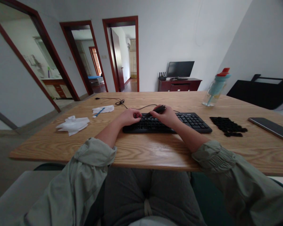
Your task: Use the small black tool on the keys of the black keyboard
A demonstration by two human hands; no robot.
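A black keyboard (pixel 151 125) lies on the wooden table in front of me, and part of its key area looks bare of keycaps. My right hand (pixel 167 116) is closed around a black-handled tool (pixel 159 109) whose tip points down and left over the keyboard's upper rows. Curled at the upper left of the keyboard, my left hand (pixel 129 117) has its thumb and fingers drawn together; anything between them is too small to make out. To the right of the keyboard sits a patch of loose black keycaps (pixel 227 125).
On the table's left lie a crumpled white tissue (pixel 73 125), a flat white wipe (pixel 107 109) and a small blue brush (pixel 98 112). A coiled cable (pixel 119 102) runs behind the keyboard. A water bottle (pixel 215 89) stands back right, with a dark phone (pixel 272 127) nearer the right edge.
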